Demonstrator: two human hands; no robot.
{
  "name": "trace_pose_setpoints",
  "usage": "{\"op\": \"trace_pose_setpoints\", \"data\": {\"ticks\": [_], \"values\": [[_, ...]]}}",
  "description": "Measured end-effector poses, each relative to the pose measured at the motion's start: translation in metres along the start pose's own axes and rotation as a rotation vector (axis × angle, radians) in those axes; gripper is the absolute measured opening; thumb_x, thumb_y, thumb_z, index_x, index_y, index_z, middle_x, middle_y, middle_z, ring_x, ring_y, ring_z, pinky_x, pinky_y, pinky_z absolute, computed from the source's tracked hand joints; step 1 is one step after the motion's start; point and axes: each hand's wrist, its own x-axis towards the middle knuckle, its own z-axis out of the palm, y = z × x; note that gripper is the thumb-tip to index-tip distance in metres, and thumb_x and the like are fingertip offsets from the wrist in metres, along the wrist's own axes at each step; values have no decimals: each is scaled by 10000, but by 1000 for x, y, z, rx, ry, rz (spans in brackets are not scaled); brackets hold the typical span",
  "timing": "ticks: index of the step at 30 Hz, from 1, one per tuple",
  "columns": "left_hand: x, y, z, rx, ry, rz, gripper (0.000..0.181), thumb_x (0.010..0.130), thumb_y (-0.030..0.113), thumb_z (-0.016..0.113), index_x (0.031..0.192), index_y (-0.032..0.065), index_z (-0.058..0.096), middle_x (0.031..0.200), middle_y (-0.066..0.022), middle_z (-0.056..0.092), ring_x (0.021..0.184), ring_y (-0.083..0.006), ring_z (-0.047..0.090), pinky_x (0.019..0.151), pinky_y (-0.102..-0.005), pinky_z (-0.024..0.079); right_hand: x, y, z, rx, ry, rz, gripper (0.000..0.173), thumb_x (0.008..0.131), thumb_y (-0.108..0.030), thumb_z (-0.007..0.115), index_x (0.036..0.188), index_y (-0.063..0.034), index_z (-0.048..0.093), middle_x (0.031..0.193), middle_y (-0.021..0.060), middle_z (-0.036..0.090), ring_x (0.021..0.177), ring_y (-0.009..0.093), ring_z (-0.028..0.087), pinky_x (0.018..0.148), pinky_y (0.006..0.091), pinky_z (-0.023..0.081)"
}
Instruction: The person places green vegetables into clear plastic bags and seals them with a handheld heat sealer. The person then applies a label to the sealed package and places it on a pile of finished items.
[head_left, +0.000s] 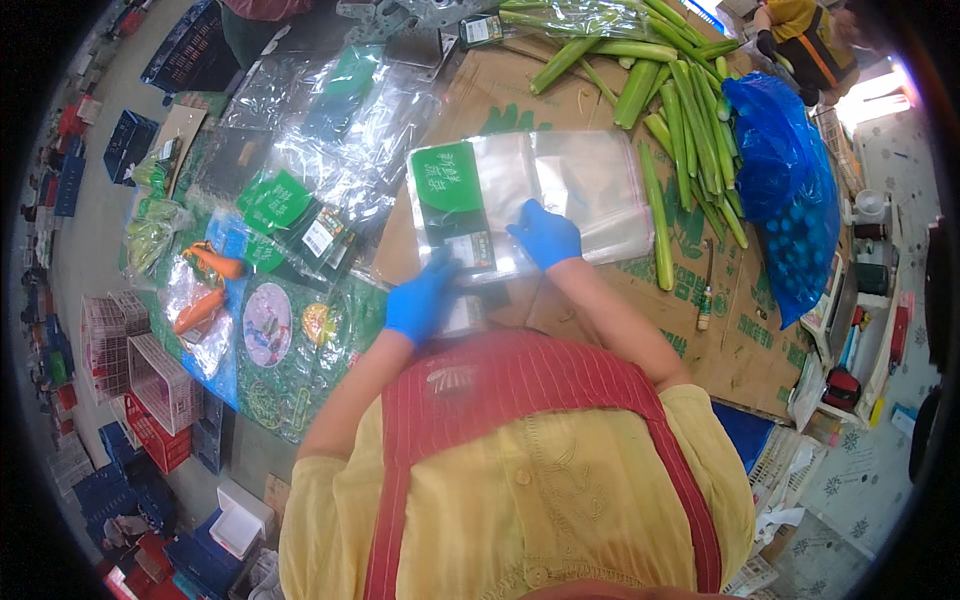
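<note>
Both my hands wear blue gloves. My left hand (422, 300) is at the near left corner of a stack of clear plastic bags (592, 180) with a green printed panel, its fingertips by a printed label (471, 250). My right hand (549, 234) rests on the bags' near edge, right of that label, fingers bent; whether it pinches a bag I cannot tell. The bags lie flat on a cardboard sheet (525, 307). Beyond and to the right lie cut green stalks, perhaps celery (697, 127). A small knife or sickle with a wooden handle (704, 309) lies on the cardboard at right.
A blue plastic bag (787, 187) with round things in it sits at the right edge. More clear packaging (300, 142) covers the left side, near wrapped carrots (201, 311) and bagged greens (154, 232). Crates (161, 382) stand on the floor at left. Another person (810, 45) is at top right.
</note>
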Motion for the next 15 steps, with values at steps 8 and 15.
{"op": "trace_pose_setpoints", "data": {"ticks": [8,15], "values": [[-17,4,-3,-84,46,-19,336,891,252,607,1219,183,609,1348,-72,529,914,-256,677,757,-370,550,10,2,45,-25,-296,-396,296,897,-338,547,1132,-167,601,1162,106,613,992,318,617,863,408,488],[-83,5,-54,-1047,-65,-331,351,930,176,570,1228,-8,590,1160,-102,638,1045,-155,588,925,-292,458,16,28,22,-146,285,-343,221,865,-331,600,989,-170,685,943,77,652,869,299,625,798,397,506]]}}
